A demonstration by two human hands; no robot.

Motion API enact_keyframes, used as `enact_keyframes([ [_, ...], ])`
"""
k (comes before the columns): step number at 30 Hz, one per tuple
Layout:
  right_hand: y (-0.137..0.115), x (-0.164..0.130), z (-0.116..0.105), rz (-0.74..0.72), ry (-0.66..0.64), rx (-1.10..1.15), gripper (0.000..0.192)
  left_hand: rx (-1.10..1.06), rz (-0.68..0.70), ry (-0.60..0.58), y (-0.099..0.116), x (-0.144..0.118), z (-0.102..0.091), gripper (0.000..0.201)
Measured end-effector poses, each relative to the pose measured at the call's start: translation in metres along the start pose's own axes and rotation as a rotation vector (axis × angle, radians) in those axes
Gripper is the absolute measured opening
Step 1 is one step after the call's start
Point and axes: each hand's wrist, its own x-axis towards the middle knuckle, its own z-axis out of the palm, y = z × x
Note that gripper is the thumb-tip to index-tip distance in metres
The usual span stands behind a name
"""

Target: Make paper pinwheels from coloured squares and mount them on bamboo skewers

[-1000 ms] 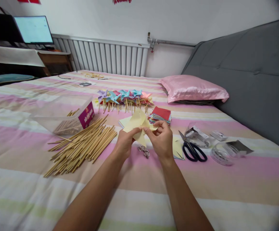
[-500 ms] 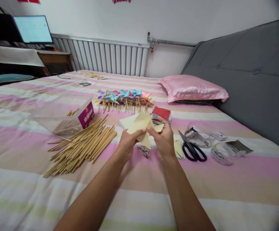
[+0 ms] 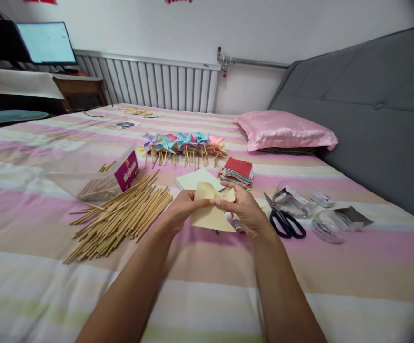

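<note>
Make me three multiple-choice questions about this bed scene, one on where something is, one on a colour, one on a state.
1. Where do the scissors lie?
A. right of the right hand
B. on the pillow
C. inside the plastic box

2. What colour is the paper held in both hands?
A. red
B. pale yellow
C. blue

3. How is the held paper?
A. flat on the bed
B. rolled into a tube
C. folded, pinched between left hand and right hand

Answers:
1. A, the black handles rest on the sheet just right of that hand.
2. B, it is pale yellow like the flat sheet behind it.
3. C, fingers of both hands meet on its bent flaps.
</note>
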Motion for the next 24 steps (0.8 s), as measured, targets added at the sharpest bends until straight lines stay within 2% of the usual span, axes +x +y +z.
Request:
enact_keyframes([
  [9, 0.0023, -0.0001, -0.0059, -0.048, -0.065, -0.135, 0.069, 0.065, -0.004, -0.026, 0.0011, -0.0021, -0.0076, 0.024],
  [15, -0.0048, -0.0034, 0.0009, -0.024, -0.064, -0.026, 0.066, 0.025, 0.034, -0.017, -0.0004, -0.0013, -0.0043, 0.027],
  [24, -0.0018, 0.0008, 0.0015, -0.064, 0.012, 0.066, 0.064, -0.022, 0.086, 0.142, -0.0016, 0.0029, -0.0010, 0.031],
])
